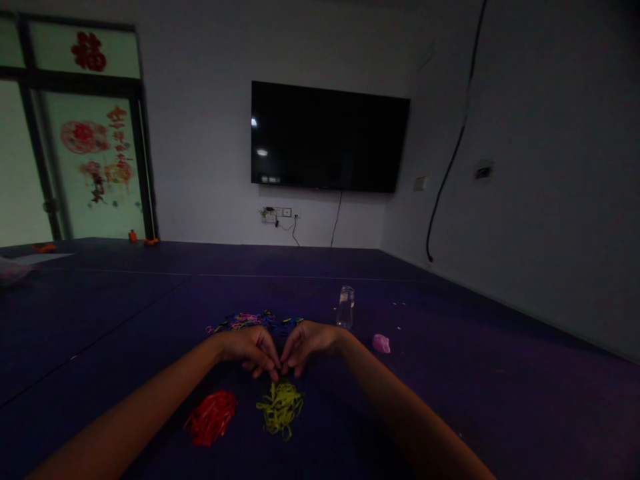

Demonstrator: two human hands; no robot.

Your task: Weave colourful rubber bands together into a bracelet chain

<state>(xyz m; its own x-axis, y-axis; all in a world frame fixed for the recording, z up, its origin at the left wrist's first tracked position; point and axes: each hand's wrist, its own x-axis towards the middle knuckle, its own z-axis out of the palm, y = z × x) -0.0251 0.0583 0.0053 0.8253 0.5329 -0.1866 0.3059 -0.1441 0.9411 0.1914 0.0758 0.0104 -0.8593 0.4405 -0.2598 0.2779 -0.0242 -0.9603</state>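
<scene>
My left hand (254,348) and my right hand (306,341) meet fingertip to fingertip just beyond a small pile of yellow-green rubber bands (281,408). Both have thumb and fingers pinched together. Anything between the fingertips is too small and dark to make out. Nearer my left forearm lies a heap of red rubber bands (213,419), apart from the yellow-green one. Behind the hands spreads a loose pile of mixed-colour bands (250,321), pink, blue and yellow, partly hidden by my hands.
A clear bottle (345,308) stands beyond my right wrist, and a crumpled pink item (381,343) lies right of it. Small white scraps dot the dark blue surface (475,393). Orange objects (150,241) sit far left by the door. A television (330,140) hangs on the wall.
</scene>
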